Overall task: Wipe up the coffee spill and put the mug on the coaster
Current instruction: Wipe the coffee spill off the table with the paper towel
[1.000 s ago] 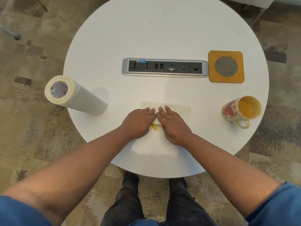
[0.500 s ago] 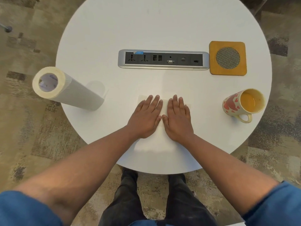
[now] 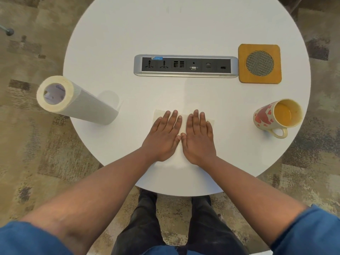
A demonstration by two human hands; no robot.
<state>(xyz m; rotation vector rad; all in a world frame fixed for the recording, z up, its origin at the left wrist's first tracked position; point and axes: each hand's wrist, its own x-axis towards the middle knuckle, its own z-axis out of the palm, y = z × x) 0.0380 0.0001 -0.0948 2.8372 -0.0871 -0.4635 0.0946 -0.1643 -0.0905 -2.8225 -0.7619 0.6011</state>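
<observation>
Both hands (image 3: 181,137) slid forward, now spread flat on paper towel (image 3: 184,124) atop white table (image 3: 184,24).

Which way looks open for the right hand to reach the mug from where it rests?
Probably yes: the right hand lies flat on the paper towel, and only bare table separates it from the mug, whose handle faces the person.
</observation>
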